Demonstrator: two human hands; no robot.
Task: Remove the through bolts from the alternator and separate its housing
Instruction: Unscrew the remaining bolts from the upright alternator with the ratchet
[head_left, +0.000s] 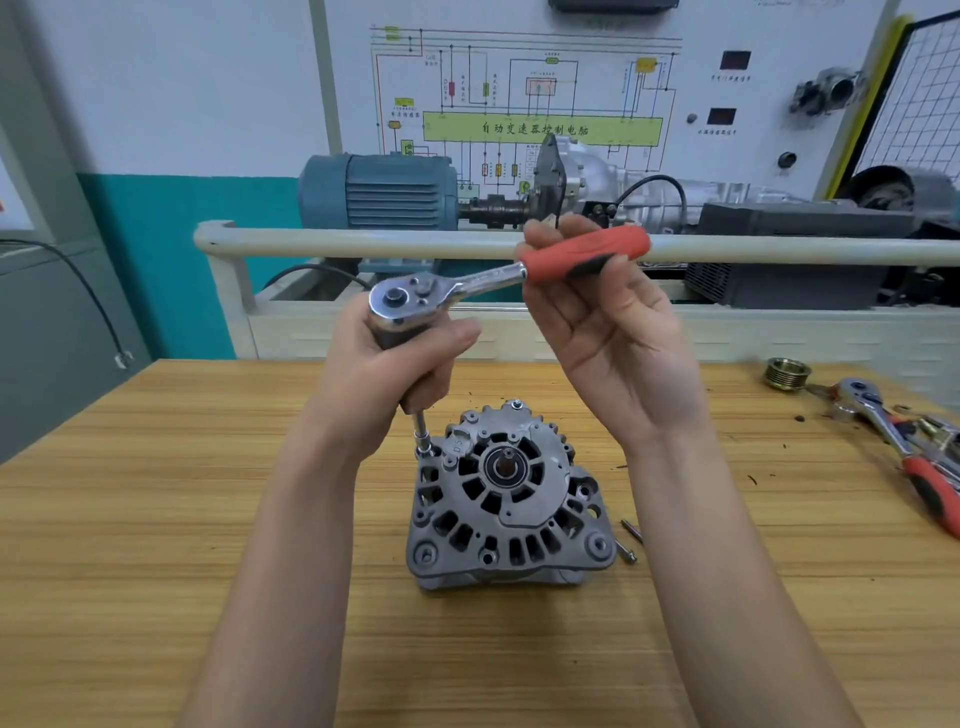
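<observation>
1. Biggest risk from here, I'd say, is the socket riding off the bolt head. The ratchet sits way up on a long extension, so any sideways lean while swinging the handle could tip the socket and round the bolt.
2. The alternator just stands on the wooden bench, nothing clamping it (neither hand is on the housing). A hard pull could spin or tip the whole thing.
3. Hands: the left hand is wrapped around the top of the extension right under the ratchet head, steadying it. The right hand holds the red handle with fingers curled over it, palm toward the camera, a fairly light hold by the look of it.
4. The alternator is below and between both hands, not touching either; the extension tip meets it at the upper-left rim.
5. Loose bolts lie just beside the housing's right edge, and could easily get knocked off if it shifts.
</observation>
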